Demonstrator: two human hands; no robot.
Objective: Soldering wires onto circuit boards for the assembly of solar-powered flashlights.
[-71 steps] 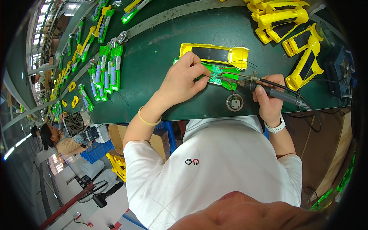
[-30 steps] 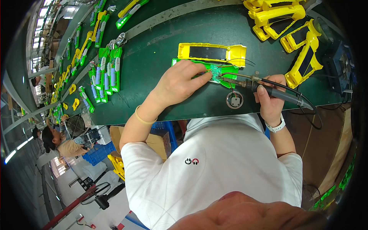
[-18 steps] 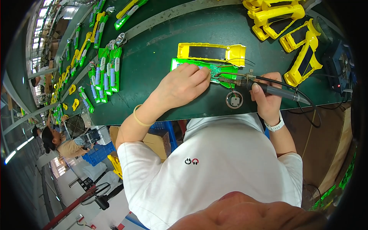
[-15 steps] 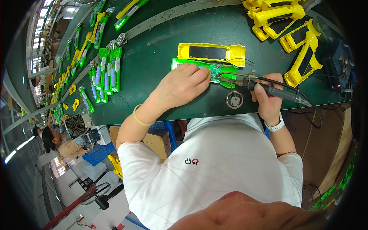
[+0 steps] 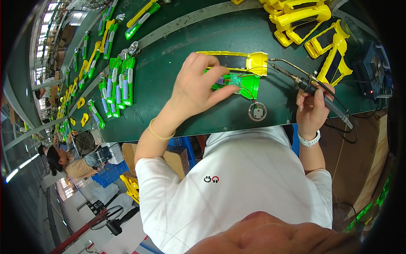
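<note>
Head view: the right hand [image 5: 312,111] is clenched around the dark handle of a soldering iron [image 5: 311,86], whose thin metal tip points left and hangs just off the end of the yellow casing [image 5: 237,62]. The left hand [image 5: 195,86] rests on the green casing half [image 5: 237,82], fingers spread and thumb stretched along its near side, pressing it to the bench [image 5: 169,51] rather than closing round it.

The main risk, as I judge it, is heat. The tip sits close to yellow plastic and to the thin black wires [image 5: 253,91] looping out of the green part; a small drift of the wrist could scorch the casing or melt the wire sleeves. The thumb also lies near the open end where those wires come out, so a slip of the iron toward it could burn skin. The iron's own cord [image 5: 353,131] trails off the bench's near edge, and a snag there could jerk the tip sideways. The wires could also drag the small round part [image 5: 257,112], which lies loose close to the near edge.

The green casing half lies flat about mid-bench, just nearer than the yellow casing and touching or almost touching it. It is bright translucent green with small parts and wires showing inside. More yellow casings [image 5: 304,19] are heaped at the far right corner, and green ones [image 5: 120,80] stand in a row toward the left.
</note>
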